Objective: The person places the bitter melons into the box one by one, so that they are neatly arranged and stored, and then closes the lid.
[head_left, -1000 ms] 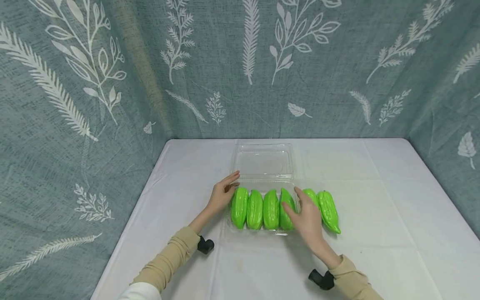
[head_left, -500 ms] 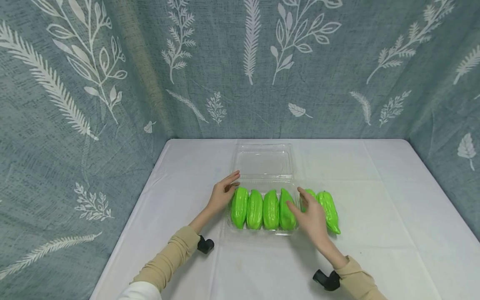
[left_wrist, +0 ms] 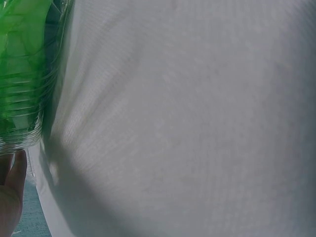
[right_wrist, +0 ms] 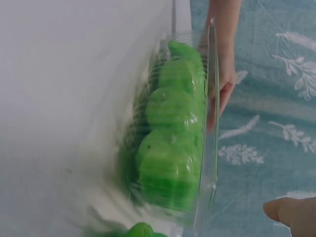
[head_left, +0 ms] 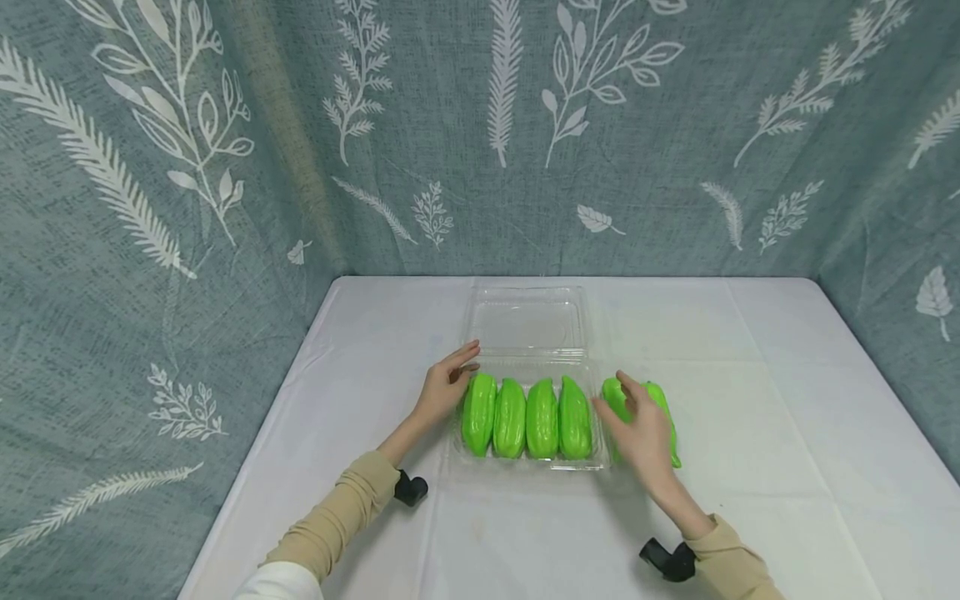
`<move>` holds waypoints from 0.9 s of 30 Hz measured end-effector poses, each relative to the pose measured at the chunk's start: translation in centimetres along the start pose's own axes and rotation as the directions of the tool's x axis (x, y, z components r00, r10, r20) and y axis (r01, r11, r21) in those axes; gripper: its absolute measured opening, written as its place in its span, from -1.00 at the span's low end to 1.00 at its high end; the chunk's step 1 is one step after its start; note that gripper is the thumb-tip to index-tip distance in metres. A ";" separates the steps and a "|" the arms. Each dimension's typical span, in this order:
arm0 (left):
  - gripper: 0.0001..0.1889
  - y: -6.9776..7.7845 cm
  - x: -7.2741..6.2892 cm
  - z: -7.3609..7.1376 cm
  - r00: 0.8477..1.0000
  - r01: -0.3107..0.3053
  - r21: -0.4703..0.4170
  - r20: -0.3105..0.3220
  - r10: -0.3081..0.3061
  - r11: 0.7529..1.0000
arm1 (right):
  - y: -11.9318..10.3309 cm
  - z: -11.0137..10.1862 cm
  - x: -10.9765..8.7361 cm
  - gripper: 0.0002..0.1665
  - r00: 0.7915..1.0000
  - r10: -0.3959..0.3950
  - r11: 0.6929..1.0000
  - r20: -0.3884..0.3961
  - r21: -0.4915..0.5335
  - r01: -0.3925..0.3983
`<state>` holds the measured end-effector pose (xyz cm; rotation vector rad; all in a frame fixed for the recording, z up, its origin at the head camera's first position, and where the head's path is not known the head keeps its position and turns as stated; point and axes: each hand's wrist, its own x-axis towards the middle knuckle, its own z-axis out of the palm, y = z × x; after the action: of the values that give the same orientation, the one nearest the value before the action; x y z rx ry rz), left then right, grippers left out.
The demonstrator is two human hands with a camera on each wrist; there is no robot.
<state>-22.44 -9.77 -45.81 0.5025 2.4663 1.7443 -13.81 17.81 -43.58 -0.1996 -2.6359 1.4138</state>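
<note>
Several glossy green ridged fruits (head_left: 542,419), shaped like bitter melons, lie side by side in a clear hinged plastic container (head_left: 581,467). My left hand (head_left: 441,392) rests at the container's left edge, fingers extended; in the left wrist view a fingertip (left_wrist: 19,160) meets the ribbed plastic. To the container's right, my right hand (head_left: 645,437) is spread over two loose green fruits, partly hiding the left one (head_left: 615,392) and the right one (head_left: 662,400). Nothing shows between its thumb and fingers.
The container's transparent lid (head_left: 528,323) lies folded back behind its base. A white cloth covers the table (head_left: 750,467). Patterned blue-green curtains (head_left: 480,217) hang behind and along the sides. Black camera mounts (head_left: 411,489) sit by both wrists.
My right hand has drawn away from the rightmost fruit in the container, moving right over the two loose fruits. The left hand has stayed at the container's edge.
</note>
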 end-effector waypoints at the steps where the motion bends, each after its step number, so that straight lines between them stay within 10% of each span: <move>1: -0.56 0.0 0.0 0.0 1.000 -0.001 0.000 0.000 0.001 1.000 | 0.0 -0.1 0.0 -0.29 1.000 -0.003 1.000 -0.009 0.002 0.003; 27: -0.57 0.0 -0.1 -0.2 1.000 -0.006 0.009 -0.001 0.006 1.000 | 1.6 -3.4 0.6 -0.33 0.992 0.029 0.998 -0.119 -0.052 -0.036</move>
<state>-22.39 -9.93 -45.72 0.5112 2.4770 1.7365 -13.64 21.58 -43.05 -0.3233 -2.5872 1.2988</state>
